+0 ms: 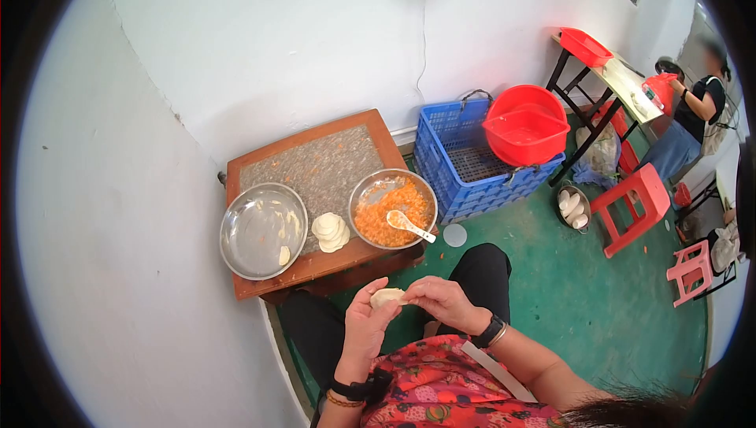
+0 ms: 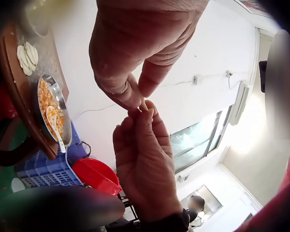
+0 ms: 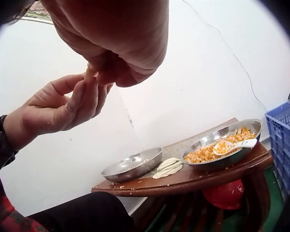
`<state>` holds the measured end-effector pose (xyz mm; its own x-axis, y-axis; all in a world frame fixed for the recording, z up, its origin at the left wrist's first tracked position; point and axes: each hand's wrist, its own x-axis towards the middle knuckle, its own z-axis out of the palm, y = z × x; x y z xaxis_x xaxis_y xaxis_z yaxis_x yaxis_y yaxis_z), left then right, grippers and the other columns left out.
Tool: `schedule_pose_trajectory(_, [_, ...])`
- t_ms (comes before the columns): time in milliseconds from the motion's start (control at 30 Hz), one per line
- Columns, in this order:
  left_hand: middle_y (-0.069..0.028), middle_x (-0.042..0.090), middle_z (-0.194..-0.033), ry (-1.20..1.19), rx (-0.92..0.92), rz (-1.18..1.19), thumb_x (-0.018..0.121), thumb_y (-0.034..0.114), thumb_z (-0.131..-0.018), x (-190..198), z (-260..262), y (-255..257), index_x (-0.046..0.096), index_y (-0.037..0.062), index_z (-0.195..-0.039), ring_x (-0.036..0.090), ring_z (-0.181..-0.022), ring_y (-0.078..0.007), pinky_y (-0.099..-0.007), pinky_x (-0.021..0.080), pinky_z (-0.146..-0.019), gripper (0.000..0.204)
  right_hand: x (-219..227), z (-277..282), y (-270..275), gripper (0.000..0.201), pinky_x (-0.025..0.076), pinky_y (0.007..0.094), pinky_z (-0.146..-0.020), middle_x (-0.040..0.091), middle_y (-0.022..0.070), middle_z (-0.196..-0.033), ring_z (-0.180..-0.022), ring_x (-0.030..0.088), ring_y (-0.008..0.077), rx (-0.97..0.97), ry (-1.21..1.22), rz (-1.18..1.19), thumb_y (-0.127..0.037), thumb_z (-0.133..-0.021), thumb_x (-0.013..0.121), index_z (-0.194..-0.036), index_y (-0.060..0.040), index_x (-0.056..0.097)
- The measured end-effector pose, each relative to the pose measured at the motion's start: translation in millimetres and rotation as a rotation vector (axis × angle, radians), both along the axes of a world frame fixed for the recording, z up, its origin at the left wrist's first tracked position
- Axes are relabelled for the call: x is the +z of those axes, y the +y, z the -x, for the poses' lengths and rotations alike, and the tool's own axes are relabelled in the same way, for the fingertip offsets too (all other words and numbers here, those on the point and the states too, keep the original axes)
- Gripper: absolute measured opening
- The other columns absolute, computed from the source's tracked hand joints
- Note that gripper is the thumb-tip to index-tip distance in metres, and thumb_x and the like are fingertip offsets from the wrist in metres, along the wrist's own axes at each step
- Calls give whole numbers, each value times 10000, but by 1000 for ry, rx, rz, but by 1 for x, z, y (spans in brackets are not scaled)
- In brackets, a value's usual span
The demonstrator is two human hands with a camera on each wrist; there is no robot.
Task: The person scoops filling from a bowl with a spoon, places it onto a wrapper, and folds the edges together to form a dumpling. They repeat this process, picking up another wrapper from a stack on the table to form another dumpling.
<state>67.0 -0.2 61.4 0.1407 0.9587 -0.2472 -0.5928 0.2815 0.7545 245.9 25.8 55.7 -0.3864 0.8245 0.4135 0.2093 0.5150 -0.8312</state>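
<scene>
Over my lap, in the head view, a pale folded dumpling (image 1: 385, 297) sits between both hands. My left hand (image 1: 367, 324) holds its body from the left, while the thumb and fingers of my right hand (image 1: 447, 303) pinch its right end. Both wrist views show the fingertips meeting, with most of the dumpling hidden behind them. Ahead on the small table, a steel bowl (image 1: 353, 192) contains orange chopped filling (image 1: 378, 215) and a white spoon (image 1: 405, 223). Left of it lies a stack of round dough wrappers (image 1: 330, 231), then a steel pan (image 1: 227, 243) with one pale dough piece (image 1: 284, 255).
A blue crate (image 1: 457, 184) with red basins (image 1: 526, 129) stands right of the wooden table (image 1: 311, 152). Red stools (image 1: 642, 203), a pot of pale objects (image 1: 573, 207) and a person at a long table (image 1: 622, 81) are farther right. A white wall borders the left.
</scene>
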Motion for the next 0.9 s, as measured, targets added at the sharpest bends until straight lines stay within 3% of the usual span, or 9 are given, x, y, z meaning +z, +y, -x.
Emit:
schedule_pose_trajectory(700, [-87, 582, -1079, 158, -119, -99, 636, -28, -813, 0, 5, 3, 459, -21, -1242, 574, -954, -121, -236, 475, -840, 464, 2, -9, 4, 128, 493, 268, -694, 638, 59, -891, -795, 618, 163, 138, 14, 168, -82, -832, 644, -953, -42, 648])
schedule_pose_trajectory(900, [-72, 571, -1079, 193, -133, -129, 628, -30, -818, 0, 3, 3, 455, -22, -1244, 565, -967, -115, -237, 461, -855, 460, 10, -6, 0, 181, 476, 242, -673, 634, 34, -884, -777, 594, 109, 117, 131, 386, -91, -854, 628, -1023, -29, 610])
